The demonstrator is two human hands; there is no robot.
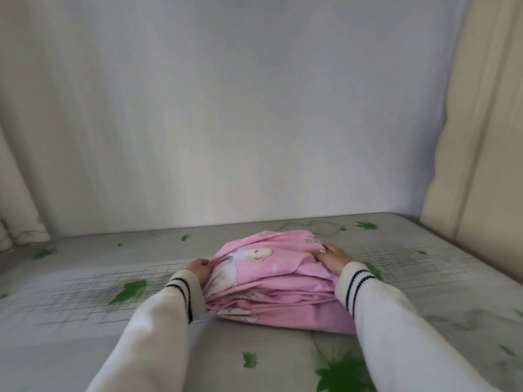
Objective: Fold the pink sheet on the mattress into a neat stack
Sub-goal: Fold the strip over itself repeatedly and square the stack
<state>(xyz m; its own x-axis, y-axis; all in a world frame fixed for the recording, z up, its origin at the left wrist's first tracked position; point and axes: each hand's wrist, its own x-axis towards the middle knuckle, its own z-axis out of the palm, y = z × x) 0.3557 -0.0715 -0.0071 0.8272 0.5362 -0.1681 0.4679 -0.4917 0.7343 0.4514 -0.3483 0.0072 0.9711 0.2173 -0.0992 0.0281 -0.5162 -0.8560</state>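
The pink sheet [271, 281], printed with cartoon figures, lies folded into a thick layered bundle in the middle of the grey mattress [85, 321]. My left hand [200, 267] grips the bundle's upper left edge, fingers curled into the cloth. At the upper right side my right hand [334, 257] lies on the top layer with its fingers bent onto the fabric. Both arms wear white sleeves with dark striped cuffs and flank the bundle.
The mattress has green leaf prints and a grid pattern. A pale wall [254, 108] rises right behind it. Cream curtains hang at the far left [19, 165], and a cream upright panel [481, 137] stands at the right.
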